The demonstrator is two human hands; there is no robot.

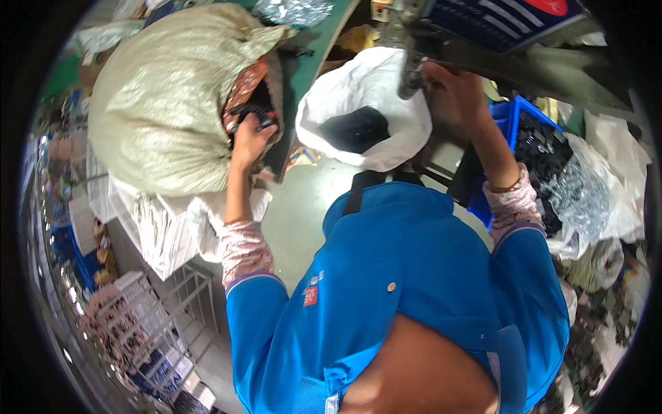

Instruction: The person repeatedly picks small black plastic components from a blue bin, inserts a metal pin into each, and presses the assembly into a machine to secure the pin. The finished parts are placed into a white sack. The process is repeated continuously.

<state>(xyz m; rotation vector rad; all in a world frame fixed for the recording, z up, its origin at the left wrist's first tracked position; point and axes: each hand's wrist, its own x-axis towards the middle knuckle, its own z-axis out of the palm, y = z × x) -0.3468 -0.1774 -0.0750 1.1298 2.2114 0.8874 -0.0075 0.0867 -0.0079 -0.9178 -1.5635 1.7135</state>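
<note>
While the left hand (249, 138) reaches into the large pale woven sack's (162, 103) mouth, closing on small black parts (252, 110), the right hand (448, 90) grips a dark metal lever (412, 79) beyond the white plastic bag (365, 90).

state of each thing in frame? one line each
Sack: full, mouth open, lying on its side.
Left hand: at the sack mouth, gripping dark parts.
White bag: open, dark parts inside.
Right hand: raised, closed on a dark part at the machine edge.
Blue crate: filled with black parts.
</note>
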